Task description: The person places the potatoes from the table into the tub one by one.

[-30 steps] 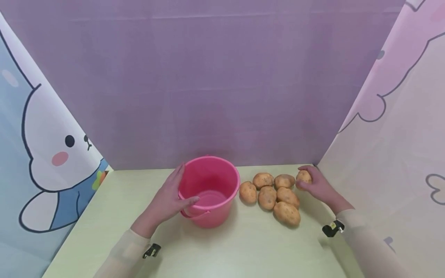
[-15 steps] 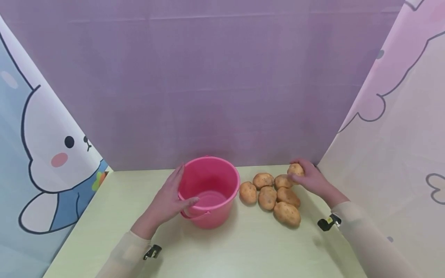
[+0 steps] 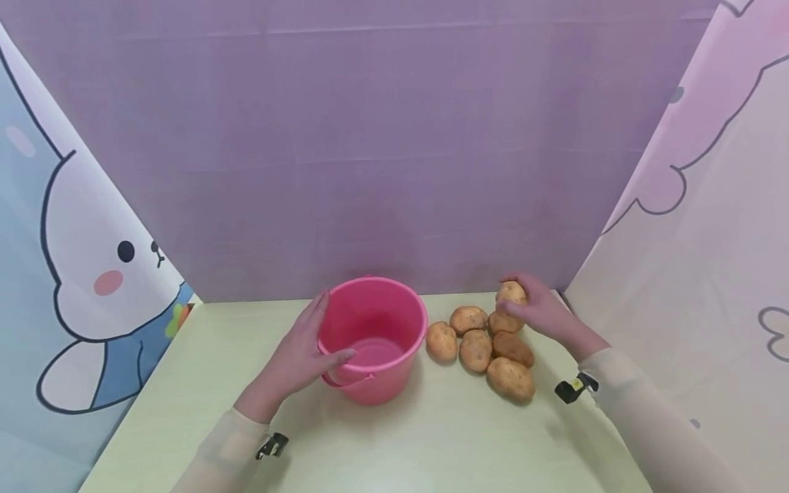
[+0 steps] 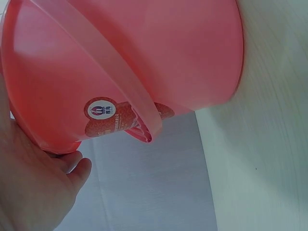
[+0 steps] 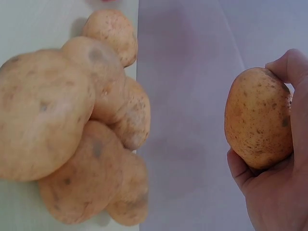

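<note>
A pink bucket (image 3: 382,380) stands upright on the table, its inside bare. My left hand (image 3: 296,352) holds its left rim, the thumb reaching over the near edge. In the left wrist view, the bucket wall (image 4: 192,53) bears a label, and the left hand (image 4: 33,183) is at the rim. My right hand (image 3: 542,311) grips a potato (image 3: 511,293), raised above the back right of the potato group. The right wrist view shows this potato (image 5: 257,118) between the thumb and fingers of the right hand (image 5: 279,192).
Several potatoes lie close together right of the bucket, among them a front potato (image 3: 510,380) and a left potato (image 3: 442,342). A purple backdrop (image 3: 394,150) rises behind the table (image 3: 370,452). Printed panels (image 3: 709,274) flank both sides.
My right hand has lifted the potato and carried it left, from the group's right end to above the back potatoes. The left hand and bucket have stayed in place.
</note>
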The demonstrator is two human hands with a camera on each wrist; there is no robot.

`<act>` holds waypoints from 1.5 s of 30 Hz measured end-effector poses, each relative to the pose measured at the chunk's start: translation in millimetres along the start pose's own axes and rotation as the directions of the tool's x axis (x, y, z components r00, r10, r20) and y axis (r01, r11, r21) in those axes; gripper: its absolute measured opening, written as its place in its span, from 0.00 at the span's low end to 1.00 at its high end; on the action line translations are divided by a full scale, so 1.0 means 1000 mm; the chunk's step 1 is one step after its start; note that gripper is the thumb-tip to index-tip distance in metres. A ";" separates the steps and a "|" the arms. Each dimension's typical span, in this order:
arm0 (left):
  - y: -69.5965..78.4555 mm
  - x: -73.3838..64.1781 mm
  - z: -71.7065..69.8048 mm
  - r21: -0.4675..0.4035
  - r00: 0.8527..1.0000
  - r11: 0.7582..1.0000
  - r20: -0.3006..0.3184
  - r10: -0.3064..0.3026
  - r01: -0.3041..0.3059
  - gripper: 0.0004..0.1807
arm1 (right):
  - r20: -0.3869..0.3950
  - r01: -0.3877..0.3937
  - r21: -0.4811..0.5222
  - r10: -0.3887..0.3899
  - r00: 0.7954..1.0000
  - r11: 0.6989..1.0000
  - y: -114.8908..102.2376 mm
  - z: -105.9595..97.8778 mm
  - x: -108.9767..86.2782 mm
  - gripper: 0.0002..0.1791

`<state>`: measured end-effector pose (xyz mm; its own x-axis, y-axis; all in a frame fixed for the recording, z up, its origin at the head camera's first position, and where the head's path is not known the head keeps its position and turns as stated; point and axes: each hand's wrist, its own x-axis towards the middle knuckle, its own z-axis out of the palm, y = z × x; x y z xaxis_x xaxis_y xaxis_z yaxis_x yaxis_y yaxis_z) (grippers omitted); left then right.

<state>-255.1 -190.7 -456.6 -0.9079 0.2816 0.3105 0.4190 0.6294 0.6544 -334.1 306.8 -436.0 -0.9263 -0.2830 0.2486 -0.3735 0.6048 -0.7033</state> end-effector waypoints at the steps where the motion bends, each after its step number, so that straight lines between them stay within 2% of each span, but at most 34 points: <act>1: 0.000 0.000 0.000 0.000 1.000 1.000 0.001 0.001 -0.001 0.69 | 0.002 0.004 0.002 -0.004 1.000 1.000 -0.003 0.001 0.001 0.29; 21: -0.001 0.000 0.001 -0.002 1.000 1.000 -0.007 0.009 -0.009 0.68 | 0.071 -0.006 0.038 0.003 0.997 0.999 -0.035 0.013 0.018 0.33; 30: 0.000 0.000 0.001 0.018 1.000 1.000 -0.005 0.001 -0.001 0.69 | 0.086 0.051 0.047 -0.055 0.995 0.998 -0.050 0.018 0.028 0.32; 36: 0.000 0.001 0.001 0.024 1.000 1.000 -0.007 0.011 -0.011 0.69 | 0.112 0.062 0.054 -0.068 0.991 0.997 -0.059 0.022 0.037 0.31; 45: 0.001 0.000 0.000 0.021 1.000 1.000 -0.005 -0.007 0.007 0.69 | 0.147 0.081 0.090 -0.094 0.985 0.993 -0.078 0.028 0.047 0.30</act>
<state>-254.7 -189.5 -456.1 -0.9106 0.2740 0.3094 0.4126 0.6463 0.6419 -347.0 225.1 -388.2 -0.8700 -0.4446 0.2132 -0.4417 0.5103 -0.7379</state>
